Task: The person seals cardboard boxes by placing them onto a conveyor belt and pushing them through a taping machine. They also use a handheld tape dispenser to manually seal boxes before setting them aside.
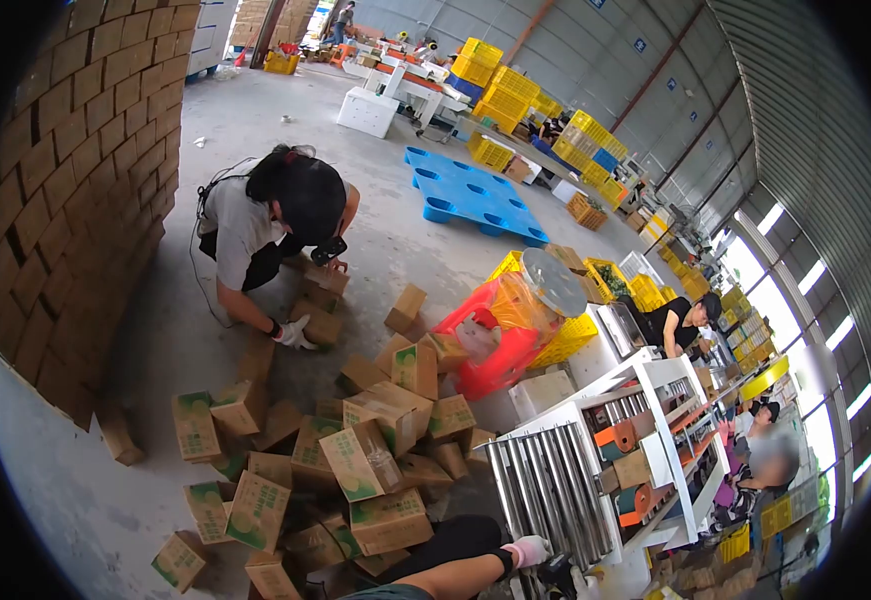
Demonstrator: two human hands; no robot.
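Note:
My right hand [528, 550], in a pale glove with a dark wristband, is at the near end of the roller conveyor [550, 490]. Its fingers look curled at the conveyor's edge, beside a dark part; what they hold is too small to make out. Out of view is my left hand. Left of my arm lies a heap of brown and green cartons [360, 460], tumbled at various angles. Beyond the heap a crouching co-worker [255, 215] touches a carton [317, 325] with a gloved hand and has a dark device in the other hand.
A tall wall of stacked cartons [85, 150] stands at the left. Past the heap are a red stool [470, 365], a blue pallet [475, 195] and yellow crates [500, 95]. Other co-workers [675, 325] are beside the conveyor frame at the right.

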